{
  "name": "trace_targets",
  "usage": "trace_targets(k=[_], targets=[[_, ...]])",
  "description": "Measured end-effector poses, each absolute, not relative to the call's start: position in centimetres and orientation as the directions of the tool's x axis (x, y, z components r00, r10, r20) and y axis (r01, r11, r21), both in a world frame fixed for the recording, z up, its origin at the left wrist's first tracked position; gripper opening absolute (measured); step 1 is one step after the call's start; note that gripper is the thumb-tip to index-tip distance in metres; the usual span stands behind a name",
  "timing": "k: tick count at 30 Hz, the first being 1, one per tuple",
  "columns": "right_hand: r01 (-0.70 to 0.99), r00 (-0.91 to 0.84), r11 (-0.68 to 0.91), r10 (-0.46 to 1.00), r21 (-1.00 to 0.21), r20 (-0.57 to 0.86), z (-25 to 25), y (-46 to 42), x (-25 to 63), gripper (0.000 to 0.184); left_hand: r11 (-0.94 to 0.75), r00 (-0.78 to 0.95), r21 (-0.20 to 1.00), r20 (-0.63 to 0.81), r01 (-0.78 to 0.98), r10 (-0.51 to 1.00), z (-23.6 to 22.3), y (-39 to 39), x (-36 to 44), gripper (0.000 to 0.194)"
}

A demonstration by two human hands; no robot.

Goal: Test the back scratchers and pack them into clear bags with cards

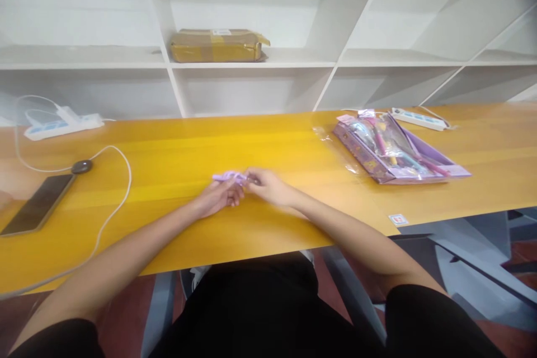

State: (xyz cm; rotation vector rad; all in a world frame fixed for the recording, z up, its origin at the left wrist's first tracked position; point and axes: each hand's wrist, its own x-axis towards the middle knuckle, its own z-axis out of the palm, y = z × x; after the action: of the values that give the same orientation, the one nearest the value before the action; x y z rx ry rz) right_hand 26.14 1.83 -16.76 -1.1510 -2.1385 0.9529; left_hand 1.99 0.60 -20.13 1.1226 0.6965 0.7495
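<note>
A small light-purple piece (230,175), slim and partly looped, is held between my two hands above the table; its exact kind is too blurred to make out. My left hand (218,197) grips it from the left, with the fingers curled beneath. On the other side, my right hand (268,185) pinches its right end between thumb and fingertips. Part of the piece is hidden by my fingers.
At the right on the yellow table (168,173) lies an open purple box (361,151) of plastic-wrapped items. A phone (39,204), a black mouse-like object (81,166), white cable and power strip (67,124) are left. A taped carton (216,46) sits on the shelf.
</note>
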Motion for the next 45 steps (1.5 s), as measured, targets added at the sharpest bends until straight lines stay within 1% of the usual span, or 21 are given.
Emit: trace_targets(k=[2, 4, 9, 12, 14, 18, 23, 28, 33, 39, 45], targets=[[0.419, -0.520, 0.389, 0.844, -0.821, 0.134, -17.0, 1.1, 25.7, 0.041, 0.195, 0.492, 0.956, -0.064, -0.221, 0.868, -20.1, 0.8, 2.1, 0.062], [0.370, -0.492, 0.371, 0.856, -0.852, 0.159, -17.1, 1.2, 26.0, 0.051, 0.149, 0.437, 0.960, -0.031, -0.239, 0.899, -20.0, 0.9, 2.1, 0.057], [0.249, -0.294, 0.311, 0.926, -0.917, 0.235, -16.7, 3.2, 28.4, 0.078, 0.101, 0.454, 0.981, -0.014, -0.168, 0.891, -20.1, 1.0, 2.1, 0.070], [0.154, -0.167, 0.297, 0.948, -0.942, 0.271, -16.4, 4.4, 29.6, 0.086, 0.075, 0.479, 0.991, -0.012, -0.113, 0.878, -20.2, 0.8, 2.2, 0.070], [0.076, -0.108, 0.267, 0.960, -0.961, 0.259, -16.4, 4.9, 30.0, 0.084, 0.065, 0.495, 0.994, -0.011, -0.092, 0.869, -20.1, 0.6, 2.3, 0.067], [-0.082, -0.014, 0.229, 0.973, -0.970, 0.231, -16.5, 5.5, 29.9, 0.075, 0.053, 0.514, 0.996, -0.010, -0.070, 0.857, -19.6, 0.4, 2.5, 0.066], [-0.180, 0.021, 0.196, 0.981, -0.964, 0.195, -16.6, 5.6, 29.7, 0.068, 0.050, 0.535, 0.998, -0.030, -0.023, 0.844, -19.1, 0.2, 2.6, 0.064], [-0.214, 0.005, 0.177, 0.984, -0.961, 0.180, -16.9, 5.5, 29.6, 0.061, 0.016, 0.541, 0.999, -0.035, 0.040, 0.840, -19.3, 0.0, 2.4, 0.068], [-0.211, 0.011, 0.194, 0.981, -0.958, 0.196, -17.0, 5.5, 29.5, 0.061, -0.083, 0.505, 0.990, 0.014, 0.114, 0.863, -19.6, 0.0, 2.1, 0.071], [-0.197, 0.011, 0.217, 0.976, -0.956, 0.219, -16.8, 5.4, 29.6, 0.064, -0.242, 0.439, 0.935, 0.109, 0.258, 0.892, -18.7, -0.2, 2.1, 0.058], [-0.176, -0.005, 0.234, 0.971, -0.956, 0.238, -16.5, 5.3, 29.8, 0.072, -0.308, 0.410, 0.883, 0.149, 0.354, 0.900, -18.6, -0.1, 2.1, 0.048]])
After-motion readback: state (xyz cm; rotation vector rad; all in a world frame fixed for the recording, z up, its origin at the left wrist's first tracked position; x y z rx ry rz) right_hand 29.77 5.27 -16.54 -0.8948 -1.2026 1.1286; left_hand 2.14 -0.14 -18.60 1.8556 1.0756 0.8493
